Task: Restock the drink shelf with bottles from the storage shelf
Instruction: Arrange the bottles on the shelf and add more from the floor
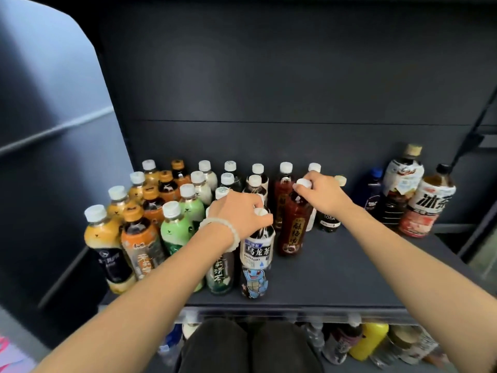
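My left hand [239,211] grips the white cap of an oolong tea bottle [256,254] with a white label and a blue cartoon turtle, standing near the front of the dark shelf [349,270]. My right hand [322,195] pinches the white cap of a dark red bottle [294,227] just to its right. Both bottles stand upright on the shelf. Rows of orange, green and dark tea bottles [150,211] fill the shelf's left half.
Two large bottles [419,200] and a blue one [372,192] stand at the back right. A black soda bottle [328,222] sits behind my right wrist. A lower shelf holds more bottles, one yellow [371,340]. My dark-trousered knees [247,345] are below the shelf edge.
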Demonstrator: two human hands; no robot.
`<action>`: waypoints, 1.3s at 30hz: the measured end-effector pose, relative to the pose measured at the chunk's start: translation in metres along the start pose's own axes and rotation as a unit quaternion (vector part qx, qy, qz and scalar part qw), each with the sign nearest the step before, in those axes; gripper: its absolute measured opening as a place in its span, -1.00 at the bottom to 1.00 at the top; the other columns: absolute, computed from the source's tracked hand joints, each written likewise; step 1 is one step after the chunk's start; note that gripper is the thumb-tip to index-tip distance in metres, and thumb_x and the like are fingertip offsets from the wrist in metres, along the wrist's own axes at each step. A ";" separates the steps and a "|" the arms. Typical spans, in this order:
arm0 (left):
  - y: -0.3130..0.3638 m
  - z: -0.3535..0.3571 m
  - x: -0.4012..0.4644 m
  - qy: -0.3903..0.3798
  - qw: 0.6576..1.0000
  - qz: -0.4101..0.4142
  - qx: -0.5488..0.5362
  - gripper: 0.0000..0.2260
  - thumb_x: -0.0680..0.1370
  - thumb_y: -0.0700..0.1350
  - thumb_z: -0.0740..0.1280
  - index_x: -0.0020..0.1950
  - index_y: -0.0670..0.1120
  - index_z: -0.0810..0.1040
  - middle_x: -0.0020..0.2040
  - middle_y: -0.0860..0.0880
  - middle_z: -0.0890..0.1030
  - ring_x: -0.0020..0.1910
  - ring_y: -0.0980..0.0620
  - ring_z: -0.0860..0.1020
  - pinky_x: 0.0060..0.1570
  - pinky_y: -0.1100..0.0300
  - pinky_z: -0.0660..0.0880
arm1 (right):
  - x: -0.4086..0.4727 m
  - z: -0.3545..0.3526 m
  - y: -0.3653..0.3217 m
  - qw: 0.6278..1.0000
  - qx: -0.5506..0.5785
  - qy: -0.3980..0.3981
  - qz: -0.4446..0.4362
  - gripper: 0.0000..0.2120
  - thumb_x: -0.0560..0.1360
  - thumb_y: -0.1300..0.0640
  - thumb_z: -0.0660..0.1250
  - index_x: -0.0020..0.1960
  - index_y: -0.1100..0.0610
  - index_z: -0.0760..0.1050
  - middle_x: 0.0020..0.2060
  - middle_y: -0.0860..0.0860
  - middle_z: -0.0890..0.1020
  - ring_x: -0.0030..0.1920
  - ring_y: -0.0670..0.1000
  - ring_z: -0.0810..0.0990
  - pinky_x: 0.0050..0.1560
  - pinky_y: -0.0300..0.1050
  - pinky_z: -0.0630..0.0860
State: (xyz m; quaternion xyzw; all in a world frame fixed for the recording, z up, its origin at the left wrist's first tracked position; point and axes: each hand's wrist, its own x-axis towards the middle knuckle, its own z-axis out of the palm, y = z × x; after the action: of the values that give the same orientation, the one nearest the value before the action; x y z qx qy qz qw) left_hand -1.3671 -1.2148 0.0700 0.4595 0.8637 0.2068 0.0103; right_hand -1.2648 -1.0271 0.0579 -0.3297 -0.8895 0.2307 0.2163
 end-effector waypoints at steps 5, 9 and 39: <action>0.001 0.001 0.005 -0.033 0.998 0.031 0.032 -0.82 0.43 0.18 0.32 -0.11 0.11 0.53 -0.26 0.10 0.47 -0.18 0.00 0.44 -0.21 0.19 0.32 | 0.034 0.022 0.009 1.000 -0.013 -0.014 0.009 -0.67 0.51 -0.09 0.23 0.06 0.18 0.46 -0.02 0.13 0.59 0.04 0.18 0.53 0.06 0.06 0.47; -0.002 0.000 0.006 -0.031 0.998 0.043 0.037 -0.84 0.42 0.17 0.31 -0.13 0.11 0.50 -0.28 0.09 0.46 -0.19 0.00 0.46 -0.24 0.19 0.31 | 0.048 0.026 0.011 1.000 -0.006 -0.014 0.026 -0.69 0.51 -0.11 0.23 0.08 0.11 0.44 -0.03 0.09 0.58 0.04 0.17 0.52 0.07 0.05 0.47; 0.010 -0.002 -0.025 0.017 0.974 0.155 0.164 -0.59 0.58 0.17 0.11 0.41 0.09 0.28 0.29 0.04 0.43 0.31 0.00 0.36 0.14 0.06 0.37 | -0.058 0.012 0.033 0.995 -0.087 0.004 -0.040 -0.65 0.57 -0.01 0.21 0.24 0.20 0.44 0.15 0.11 0.50 0.14 0.13 0.50 0.12 0.02 0.45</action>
State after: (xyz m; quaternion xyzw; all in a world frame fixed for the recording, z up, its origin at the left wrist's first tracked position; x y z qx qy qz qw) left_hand -1.3452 -1.2304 0.0707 0.5794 0.8043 0.0698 -0.1122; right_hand -1.2152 -1.0478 0.0170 -0.3126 -0.9177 0.1425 0.1996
